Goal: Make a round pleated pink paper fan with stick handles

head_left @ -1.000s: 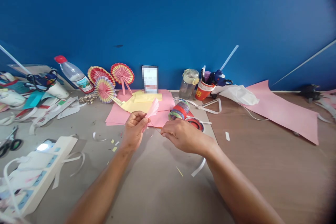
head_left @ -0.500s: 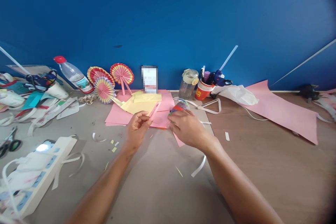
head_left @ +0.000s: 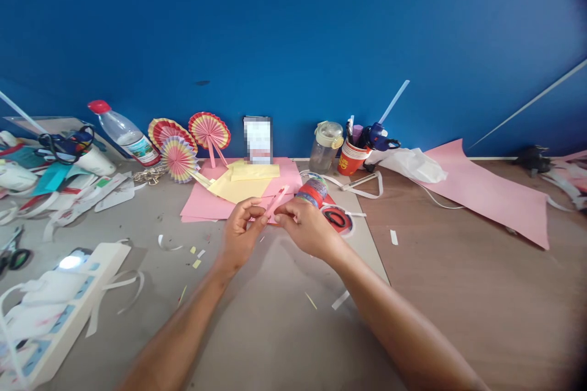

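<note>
Soft light casts faint shadows; the right corners darken.

Holding a pink paper piece (head_left: 277, 200) in the left hand (head_left: 242, 229), perhaps touching it with the right hand (head_left: 306, 229).

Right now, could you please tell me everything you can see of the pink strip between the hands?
The pink strip is narrow, looks like paper, and bears small red marks. It slants up to the right, raised in front of the pink sheets. The left hand pinches its lower end between thumb and fingers. The right hand is close beside it; whether it touches is unclear.
</note>
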Demonstrator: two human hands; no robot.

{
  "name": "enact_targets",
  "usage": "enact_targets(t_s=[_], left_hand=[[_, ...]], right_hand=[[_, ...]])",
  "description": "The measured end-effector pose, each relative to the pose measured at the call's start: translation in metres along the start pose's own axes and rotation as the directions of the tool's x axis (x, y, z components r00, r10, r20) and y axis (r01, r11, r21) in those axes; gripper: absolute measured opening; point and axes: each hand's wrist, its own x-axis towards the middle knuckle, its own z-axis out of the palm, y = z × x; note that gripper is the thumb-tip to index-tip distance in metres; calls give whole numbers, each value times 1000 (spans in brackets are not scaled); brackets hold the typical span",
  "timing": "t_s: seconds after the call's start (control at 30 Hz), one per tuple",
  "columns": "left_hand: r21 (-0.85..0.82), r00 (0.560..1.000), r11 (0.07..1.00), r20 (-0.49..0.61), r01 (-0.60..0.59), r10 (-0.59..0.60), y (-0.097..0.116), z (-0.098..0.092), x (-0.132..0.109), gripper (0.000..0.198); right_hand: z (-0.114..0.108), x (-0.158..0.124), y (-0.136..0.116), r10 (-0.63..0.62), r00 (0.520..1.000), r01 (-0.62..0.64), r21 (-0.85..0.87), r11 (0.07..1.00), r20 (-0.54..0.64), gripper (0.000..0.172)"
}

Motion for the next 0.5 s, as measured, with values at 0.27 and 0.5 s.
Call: enact_targets(t_s=[0.27, 0.5], left_hand=[[136, 994, 987, -62, -82, 91, -6, -1, 1, 39], [168, 992, 978, 16, -127, 126, -7, 0, -5, 44]], right_hand=[[-18, -2, 1, -157, 967, 154, -29, 988, -200, 24], [-6, -7, -9, -453, 865, 387, -289, 876, -215, 22]])
